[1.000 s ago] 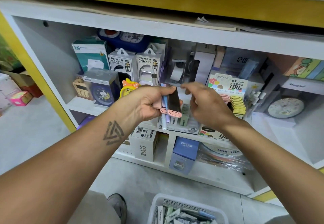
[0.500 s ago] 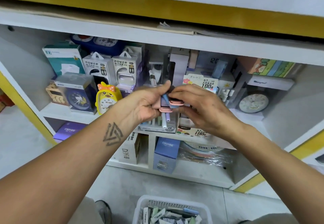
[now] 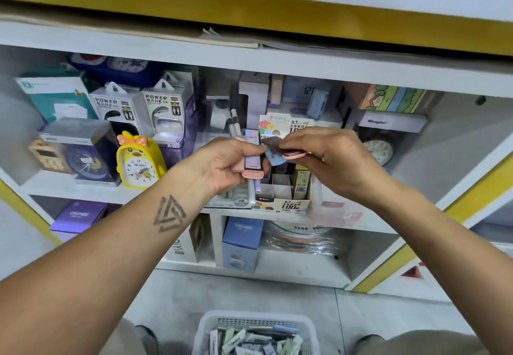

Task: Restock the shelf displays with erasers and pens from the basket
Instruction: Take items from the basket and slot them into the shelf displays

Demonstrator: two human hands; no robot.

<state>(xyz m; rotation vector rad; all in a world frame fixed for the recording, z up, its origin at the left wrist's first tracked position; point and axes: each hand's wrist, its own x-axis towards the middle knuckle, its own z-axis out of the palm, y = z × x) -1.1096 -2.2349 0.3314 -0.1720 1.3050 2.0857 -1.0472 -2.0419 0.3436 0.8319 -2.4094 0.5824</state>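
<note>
Two bare hands are raised side by side before a white shelf unit trimmed in yellow, seen from the head camera. The left hand is curled round a small bundle: a pink-ended eraser in a dark and lilac sleeve, held upright, and slim pens whose pale and lilac ends stick out below the fist at 6 o'clock. Just at 3 o'clock of it, the right hand pinches a second flat pink-edged eraser between thumb and curled fingers; a small blue piece shows between the two hands, and what it belongs to cannot be told.

Behind and below the hands, a printed cardboard display box with small compartments, marked 0.7 HB, stands on the middle shelf. At 9 o'clock of the hands a yellow duck-shaped alarm clock stands beside a dark boxed clock, with two white power bank boxes behind them. At 3 o'clock a round white clock face is seen. Blue and purple boxes occupy the lower shelf.

At 6 o'clock, on the grey floor, a white plastic mesh basket holds loose erasers and pens.
</note>
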